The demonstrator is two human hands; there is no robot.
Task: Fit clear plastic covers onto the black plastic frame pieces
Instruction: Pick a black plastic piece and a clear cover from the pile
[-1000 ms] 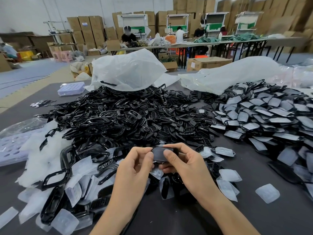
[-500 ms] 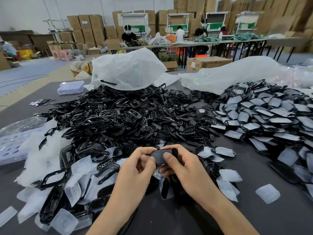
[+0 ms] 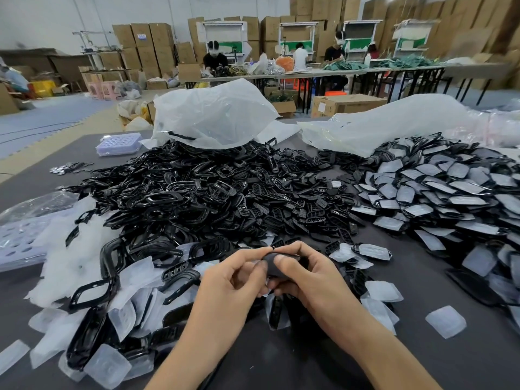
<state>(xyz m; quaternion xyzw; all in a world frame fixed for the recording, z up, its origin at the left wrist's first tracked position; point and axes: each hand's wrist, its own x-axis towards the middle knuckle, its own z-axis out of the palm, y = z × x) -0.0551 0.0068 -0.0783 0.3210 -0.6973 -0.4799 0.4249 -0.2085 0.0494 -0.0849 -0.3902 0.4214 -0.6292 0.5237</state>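
**Head view, sole entry.**

1. Left hand (image 3: 233, 280) and right hand (image 3: 306, 277): both are closed in a pinch on one small black plastic frame piece (image 3: 272, 264). They hold it at centre, just above the near edge of the heaps. The thumbs lie on its upper face and the forefingers curl over its far edge. Its face reads dull grey, which suggests a clear cover is already on it, but I cannot tell for certain.

2. Large heap of bare glossy black plastic frames (image 3: 197, 198): centre, on the dark grey worktop (image 3: 309, 361).

3. Drift of loose clear plastic covers (image 3: 132, 280): left of the hands, mixed with larger black frames. A few more lie to the right, and one squarish clear cover (image 3: 446, 320) sits apart on the worktop.

4. Heap of black pieces with pale covers fitted (image 3: 450, 187): right side. I judge this to be the finished stock.

5. White plastic bags (image 3: 213, 114): behind the heaps. A lavender moulded tray (image 3: 118, 143) sits at far left.

**Step in hand (my judgement):** a cover is being seated on the held piece, with the thumbs doing the pressing.

**Next move (my judgement):**
- Even thumb pressure round the rim until every edge sits flush.
- A look at the corners for any lifted lip.
- Release onto the right-hand heap.
- One bare frame and one loose cover to be picked up and lined up the right way round.
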